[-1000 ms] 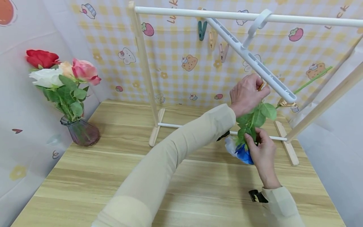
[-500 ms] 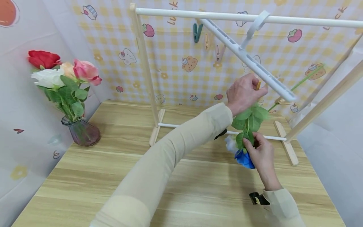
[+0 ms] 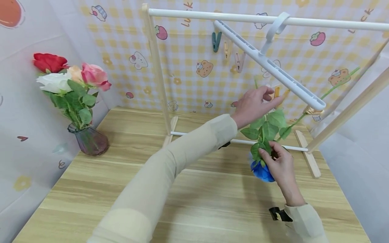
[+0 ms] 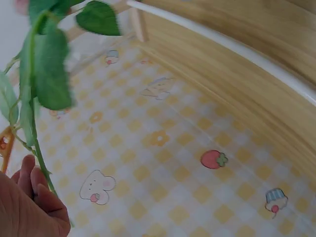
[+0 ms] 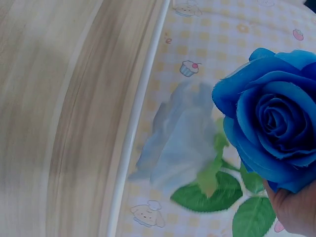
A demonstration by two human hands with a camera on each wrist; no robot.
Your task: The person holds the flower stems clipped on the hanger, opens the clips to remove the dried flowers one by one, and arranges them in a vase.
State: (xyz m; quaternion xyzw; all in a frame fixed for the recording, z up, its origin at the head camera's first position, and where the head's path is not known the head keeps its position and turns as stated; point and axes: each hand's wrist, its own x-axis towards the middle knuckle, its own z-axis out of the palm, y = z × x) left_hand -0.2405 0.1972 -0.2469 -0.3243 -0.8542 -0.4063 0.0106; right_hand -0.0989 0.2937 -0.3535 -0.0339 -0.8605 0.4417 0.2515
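A blue rose (image 3: 262,171) hangs head down on its leafy stem. My right hand (image 3: 281,165) pinches the stem just above the bloom; in the right wrist view the bloom hides most of the fingers. Up at the stem, my left hand (image 3: 253,104) is beside an orange clothespin (image 3: 277,91), thumb stretched out and fingers loosely bent. In the left wrist view, the fingers are apart from that clothespin (image 4: 6,145). A white clip hanger (image 3: 273,69) slants above. Behind the blue bloom is a pale white rose (image 5: 182,140), its stem at a yellow clothespin (image 3: 313,110) on the hanger's right end.
The hanger hooks over a rack's white bar (image 3: 212,15). Green (image 3: 216,42), yellow (image 3: 226,50) and pink clothespins (image 3: 239,62) hang farther left on it. A purple glass vase (image 3: 91,141) of roses stands at the table's left. The rack's lower bar (image 3: 179,134) runs behind my hands.
My left hand has shifted left and its fingers have loosened from the orange clothespin. The hanger has swayed slightly and the white rose has passed behind the blue one. My right hand keeps its pinch.
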